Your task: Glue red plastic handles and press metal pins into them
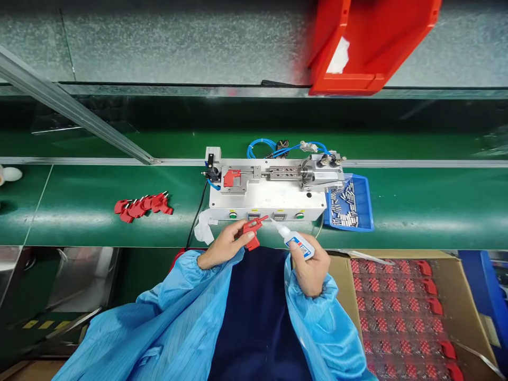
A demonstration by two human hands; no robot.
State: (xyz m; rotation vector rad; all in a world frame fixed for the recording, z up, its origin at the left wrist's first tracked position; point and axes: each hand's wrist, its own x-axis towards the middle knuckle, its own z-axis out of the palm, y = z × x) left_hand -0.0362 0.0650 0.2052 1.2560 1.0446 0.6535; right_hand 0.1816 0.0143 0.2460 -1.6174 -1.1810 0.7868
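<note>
My left hand (227, 244) holds a red plastic part (252, 233) whose thin red stem points up and to the right. My right hand (311, 267) is closed around a small white glue bottle (300, 244) with a blue label. The bottle's nozzle tilts toward the tip of the stem; whether the two touch I cannot tell. Just beyond both hands stands a white metal fixture (262, 200), with another red part (232, 178) seated in its left side.
Several red parts (145, 205) lie in a group on the green bench at left. A blue tray (369, 203) of metal pins sits right of the fixture. A carton (468, 307) of packed red parts is at lower right. A red bin (365, 84) hangs above.
</note>
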